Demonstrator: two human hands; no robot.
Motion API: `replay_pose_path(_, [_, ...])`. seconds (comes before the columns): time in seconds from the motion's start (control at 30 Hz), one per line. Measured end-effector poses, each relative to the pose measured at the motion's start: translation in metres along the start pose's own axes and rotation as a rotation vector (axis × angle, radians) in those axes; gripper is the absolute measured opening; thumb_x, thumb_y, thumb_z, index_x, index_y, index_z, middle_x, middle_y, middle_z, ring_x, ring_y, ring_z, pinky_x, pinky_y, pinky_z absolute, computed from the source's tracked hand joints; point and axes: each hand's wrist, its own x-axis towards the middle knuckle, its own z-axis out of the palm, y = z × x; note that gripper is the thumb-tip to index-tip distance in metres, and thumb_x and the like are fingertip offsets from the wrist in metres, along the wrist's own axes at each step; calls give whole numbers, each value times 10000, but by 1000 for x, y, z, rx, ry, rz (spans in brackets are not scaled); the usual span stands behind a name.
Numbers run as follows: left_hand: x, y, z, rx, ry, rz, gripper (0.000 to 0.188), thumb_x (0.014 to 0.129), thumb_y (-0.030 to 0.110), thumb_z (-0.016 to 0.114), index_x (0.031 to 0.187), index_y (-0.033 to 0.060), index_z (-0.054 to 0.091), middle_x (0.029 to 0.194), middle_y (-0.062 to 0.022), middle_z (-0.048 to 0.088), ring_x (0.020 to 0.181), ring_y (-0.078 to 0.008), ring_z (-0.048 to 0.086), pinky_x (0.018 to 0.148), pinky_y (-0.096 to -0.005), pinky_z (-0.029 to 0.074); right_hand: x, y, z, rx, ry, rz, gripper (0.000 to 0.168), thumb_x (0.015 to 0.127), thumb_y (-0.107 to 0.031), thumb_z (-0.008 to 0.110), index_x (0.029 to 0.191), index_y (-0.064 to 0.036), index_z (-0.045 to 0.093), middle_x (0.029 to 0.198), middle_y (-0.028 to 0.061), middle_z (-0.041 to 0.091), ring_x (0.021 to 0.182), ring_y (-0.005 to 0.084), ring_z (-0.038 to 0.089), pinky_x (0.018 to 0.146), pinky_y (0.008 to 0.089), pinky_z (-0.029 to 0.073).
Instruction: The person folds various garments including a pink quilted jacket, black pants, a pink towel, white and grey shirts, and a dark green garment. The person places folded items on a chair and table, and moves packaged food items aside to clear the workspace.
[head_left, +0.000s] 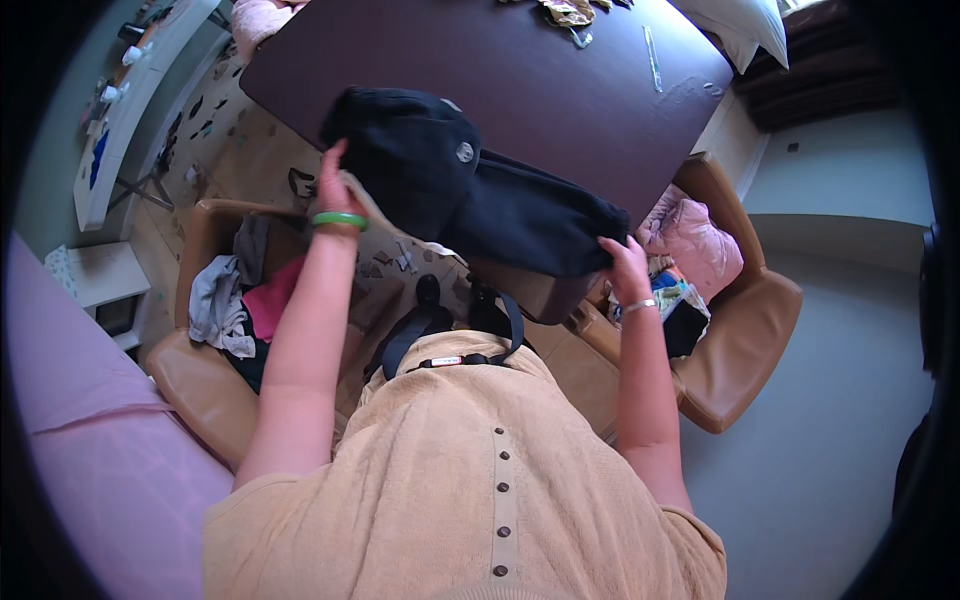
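A black cloth garment (420, 165) is stretched between my two hands, above the near edge of a dark purple table (525, 75). My left hand (335, 187), with a green bangle at the wrist, grips its left side. At its lower right end, the fingers of my right hand (628, 268) pinch the cloth. A small pale round badge shows near the garment's middle, and a light strip runs along its lower left edge. Folds hide what kind of garment it is.
A tan leather chair (217, 420) on the left holds grey and pink clothes. Another tan chair (750, 330) on the right bears a pink padded item (697, 236) and other clothes. Crumpled wrapping (570, 11) and a clear strip (652, 60) lie on the table. Scraps litter the floor.
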Motion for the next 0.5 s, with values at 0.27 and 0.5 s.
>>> replay_pose_path(0.27, [20, 16, -72, -115, 175, -20, 226, 785, 218, 741, 963, 110, 652, 1003, -54, 683, 922, -242, 652, 874, -387, 538, -12, -20, -39, -361, 224, -212, 354, 857, -176, 662, 1152, 5, 585, 1047, 105, 666, 981, 230, 647, 841, 365, 526])
replay_pose_path(0.5, [22, 19, -57, 125, 6, 133, 257, 796, 165, 744, 1026, 110, 643, 980, -22, 653, 903, -161, 629, 839, -338, 515, -41, -29, 110, -919, 172, -634, 724, 833, -394, 720, 1326, 62, 450, 1295, 264, 503, 1201, 379, 510, 1028, 415, 415])
